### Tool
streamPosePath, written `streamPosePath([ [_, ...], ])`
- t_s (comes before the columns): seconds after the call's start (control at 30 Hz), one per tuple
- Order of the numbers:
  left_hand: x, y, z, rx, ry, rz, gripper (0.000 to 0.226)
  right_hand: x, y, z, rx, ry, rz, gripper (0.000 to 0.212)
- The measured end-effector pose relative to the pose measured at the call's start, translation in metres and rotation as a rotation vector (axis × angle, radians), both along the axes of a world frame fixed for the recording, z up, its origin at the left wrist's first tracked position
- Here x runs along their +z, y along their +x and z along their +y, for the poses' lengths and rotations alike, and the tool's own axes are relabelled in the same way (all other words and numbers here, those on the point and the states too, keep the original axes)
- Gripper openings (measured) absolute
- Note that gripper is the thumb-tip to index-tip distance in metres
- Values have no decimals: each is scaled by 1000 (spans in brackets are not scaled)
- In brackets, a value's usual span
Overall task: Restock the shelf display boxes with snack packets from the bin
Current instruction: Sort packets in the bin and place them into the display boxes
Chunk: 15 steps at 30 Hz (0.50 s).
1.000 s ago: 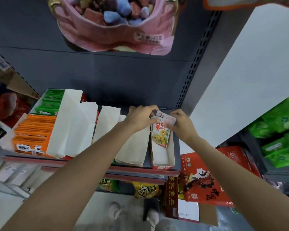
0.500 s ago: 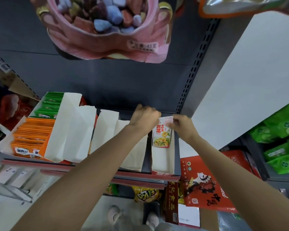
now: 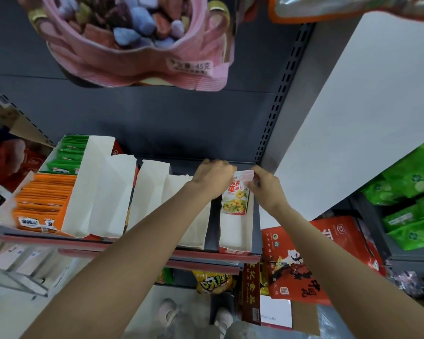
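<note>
A small stack of white-and-red snack packets with a yellow food picture stands upright at the back of the rightmost white display box on the shelf. My left hand grips the packets' top left edge with curled fingers. From the right, my right hand pinches their top right corner. The front half of this box is bare. The bin is out of view.
To the left stand several more white display boxes, with orange packets and green packets beside them. A pink snack bag hangs overhead. Red bags and green bags fill the right side. The shelf edge runs below.
The packets went from tilted above the box to standing upright deep at its back. Both hands moved back with them and stay on their top edge.
</note>
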<state>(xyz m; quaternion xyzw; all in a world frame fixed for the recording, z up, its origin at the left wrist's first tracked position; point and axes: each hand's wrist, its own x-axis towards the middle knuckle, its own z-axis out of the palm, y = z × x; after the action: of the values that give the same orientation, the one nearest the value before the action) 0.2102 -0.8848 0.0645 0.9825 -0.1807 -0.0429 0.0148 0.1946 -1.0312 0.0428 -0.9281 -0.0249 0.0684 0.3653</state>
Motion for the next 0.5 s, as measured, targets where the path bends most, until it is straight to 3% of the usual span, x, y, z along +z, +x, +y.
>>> streamPosePath([
  [0.17, 16, -9, 14, 80, -240, -63, 31, 11, 0, 1, -48, -21, -89, 35],
  [0.33, 32, -31, 48, 189, -568, -203, 20, 36, -6, 30, 41, -15, -240, 31],
  [0.5, 46, -54, 108, 350, -685, -112, 16, 58, -8, 98, 225, 28, -222, 27],
])
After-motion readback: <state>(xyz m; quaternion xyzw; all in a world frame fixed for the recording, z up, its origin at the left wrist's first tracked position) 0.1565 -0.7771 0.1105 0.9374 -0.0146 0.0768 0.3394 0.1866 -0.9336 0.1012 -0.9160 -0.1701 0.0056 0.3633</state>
